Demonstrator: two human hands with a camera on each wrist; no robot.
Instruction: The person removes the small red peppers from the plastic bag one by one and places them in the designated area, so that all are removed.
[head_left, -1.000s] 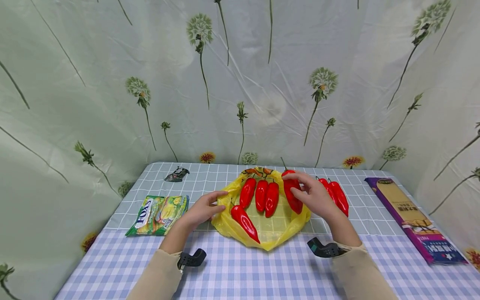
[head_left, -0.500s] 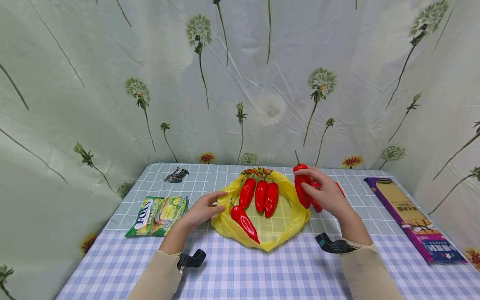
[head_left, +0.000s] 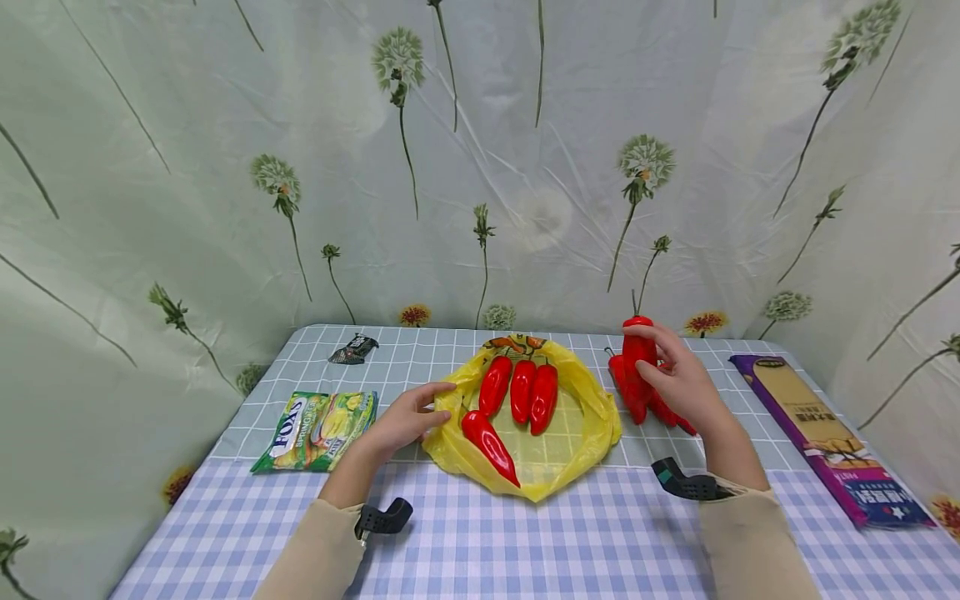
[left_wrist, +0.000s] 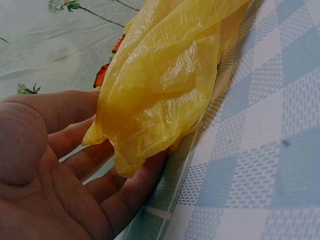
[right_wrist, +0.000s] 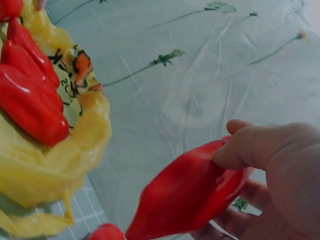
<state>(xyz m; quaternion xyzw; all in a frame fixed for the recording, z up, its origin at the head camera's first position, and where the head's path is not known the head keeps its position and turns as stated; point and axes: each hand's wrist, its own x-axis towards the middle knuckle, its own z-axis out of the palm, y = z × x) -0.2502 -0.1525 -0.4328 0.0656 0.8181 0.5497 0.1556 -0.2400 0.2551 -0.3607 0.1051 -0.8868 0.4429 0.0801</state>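
A glossy red chili pepper (head_left: 637,343) stands nearly upright in my right hand (head_left: 678,379), stem up, pinched between thumb and fingers. Behind and below it, more red peppers (head_left: 619,373) lie on the table, partly hidden. In the right wrist view the held pepper (right_wrist: 182,187) slants with its tip down-left. The yellow plastic bag (head_left: 551,475) lies spread at the centre with its rim rolled back. Inside it are several red peppers (head_left: 494,387). My left hand (head_left: 405,419) rests at the bag's left rim, its loosely extended fingers (left_wrist: 132,192) against the outside of the plastic.
A green FOX'S candy bag (head_left: 318,431) lies left of my left hand. Farther back is a small black wrapper (head_left: 354,349). At the right edge lies a long purple and tan package (head_left: 828,442). A dandelion-print curtain (head_left: 540,167) hangs behind the table.
My right hand has carried the pepper rightward from over the bag's right rim to above the peppers on the table. The left hand and the bag have stayed put.
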